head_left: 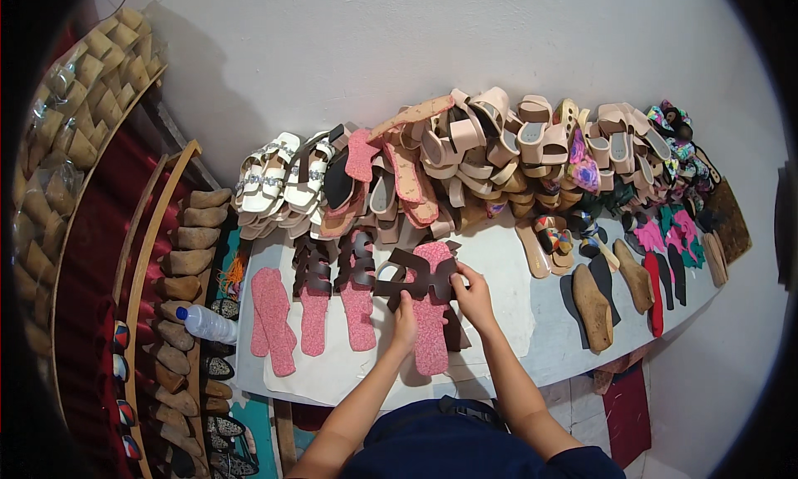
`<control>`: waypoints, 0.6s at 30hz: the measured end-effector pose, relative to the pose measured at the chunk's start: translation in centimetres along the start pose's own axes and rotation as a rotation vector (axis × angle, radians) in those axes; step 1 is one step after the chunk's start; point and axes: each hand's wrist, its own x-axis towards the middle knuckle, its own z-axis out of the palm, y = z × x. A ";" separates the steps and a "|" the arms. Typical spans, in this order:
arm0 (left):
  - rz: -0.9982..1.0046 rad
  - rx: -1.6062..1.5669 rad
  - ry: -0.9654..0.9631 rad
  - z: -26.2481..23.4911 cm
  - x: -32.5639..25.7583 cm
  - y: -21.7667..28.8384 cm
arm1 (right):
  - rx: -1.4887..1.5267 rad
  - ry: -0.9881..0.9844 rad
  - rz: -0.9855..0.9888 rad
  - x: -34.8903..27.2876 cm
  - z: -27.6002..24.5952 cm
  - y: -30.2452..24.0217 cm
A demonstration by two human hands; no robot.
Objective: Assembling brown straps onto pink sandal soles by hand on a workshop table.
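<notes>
The person sits at a white table (515,329) and holds a dark brown strap piece (418,278) over a pink insole (431,313) that lies flat in front of them. The left hand (405,325) pinches the near left edge of the strap, fingers closed on it, while the right hand (472,292) grips its right end; the two hands are set a little apart so that the cut-out piece stays spread across the insole's width rather than folding. Holding it by both ends appears to let the person line it up with the insole's outline.

To the left, more pink insoles (273,317) lie side by side, and two of them already carry brown straps (332,267) across their upper ends, set in a row as if kept in order.

Along the wall a long heap of sandals (465,155) leans stacked, out of the working space. Wooden lasts (592,308) lie on the right part of the table, and more lasts (187,238) stand on a rack on the left, beside a plastic bottle (208,323).
</notes>
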 end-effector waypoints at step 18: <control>-0.057 -0.055 -0.004 0.5 0.4 1.0 | -0.802 -0.003 -0.387 -2.4 -2.0 -3.9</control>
